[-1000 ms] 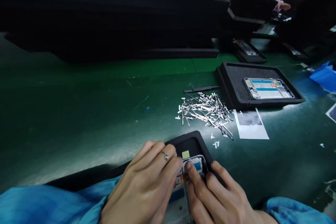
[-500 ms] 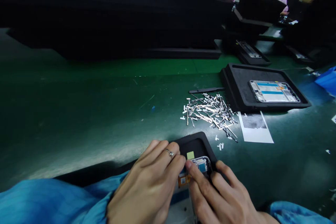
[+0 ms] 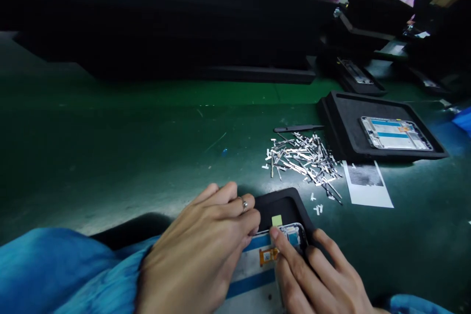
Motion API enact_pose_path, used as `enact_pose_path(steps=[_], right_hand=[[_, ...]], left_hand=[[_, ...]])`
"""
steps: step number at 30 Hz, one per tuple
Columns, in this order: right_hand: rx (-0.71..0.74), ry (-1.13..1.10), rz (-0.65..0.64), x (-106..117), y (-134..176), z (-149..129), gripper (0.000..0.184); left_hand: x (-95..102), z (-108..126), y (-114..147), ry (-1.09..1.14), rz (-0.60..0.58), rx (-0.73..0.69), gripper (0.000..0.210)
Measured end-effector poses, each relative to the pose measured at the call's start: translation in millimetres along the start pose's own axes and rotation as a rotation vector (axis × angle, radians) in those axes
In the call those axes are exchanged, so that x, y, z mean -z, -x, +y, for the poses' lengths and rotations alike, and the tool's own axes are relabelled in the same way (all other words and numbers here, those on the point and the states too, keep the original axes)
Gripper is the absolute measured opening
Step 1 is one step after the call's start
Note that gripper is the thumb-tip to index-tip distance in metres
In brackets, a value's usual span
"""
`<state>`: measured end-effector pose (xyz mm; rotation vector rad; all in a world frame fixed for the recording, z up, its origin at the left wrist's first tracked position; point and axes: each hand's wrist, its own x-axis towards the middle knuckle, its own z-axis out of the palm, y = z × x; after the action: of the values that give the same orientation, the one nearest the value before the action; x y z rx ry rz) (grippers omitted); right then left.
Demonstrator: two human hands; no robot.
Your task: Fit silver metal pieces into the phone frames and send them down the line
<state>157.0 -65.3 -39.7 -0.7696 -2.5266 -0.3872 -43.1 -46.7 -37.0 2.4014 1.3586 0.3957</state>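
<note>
Phone frame: it lies face up in a black tray [image 3: 303, 208], low in the view; the phone frame [image 3: 253, 265] is partly covered by both hands.
Left fingers: the left hand [image 3: 206, 245], which wears a ring, has its fingers curled at the far long edge of the frame; whether they pinch something, I cannot tell.
Right fingers: the right hand [image 3: 316, 274] puts one fingertip at this same far edge, just beside a yellow-green label [image 3: 276, 220]; the others are bent over the right end and the tray rim (their grip I cannot tell).
Long axis: it goes from left to right, slanting a little away from the person toward the right, as do the blue strips [image 3: 253, 283].
Pointing: the end near the orange connector [image 3: 267, 256] is to the right; the left end is hidden.
Beyond the tray: a pile of small strips [image 3: 305, 159], a slim dark tool [image 3: 298, 128] just behind it, and a white sheet [image 3: 370, 196].
Second tray: farther right, the second tray [image 3: 342, 122] bears another frame [image 3: 397, 142].
</note>
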Motion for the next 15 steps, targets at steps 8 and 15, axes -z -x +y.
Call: enact_pose_path(steps=[8, 15], right_hand=[[0.012, 0.071, -0.084, 0.4, 0.1, -6.4, 0.033], [0.052, 0.069, -0.056, -6.5, -3.6, -11.2, 0.034]], left_hand=[[23.1, 16.0, -35.0, 0.003, -0.367, 0.168, 0.010], [20.0, 9.0, -31.1, 0.110, -0.364, 0.168, 0.011]])
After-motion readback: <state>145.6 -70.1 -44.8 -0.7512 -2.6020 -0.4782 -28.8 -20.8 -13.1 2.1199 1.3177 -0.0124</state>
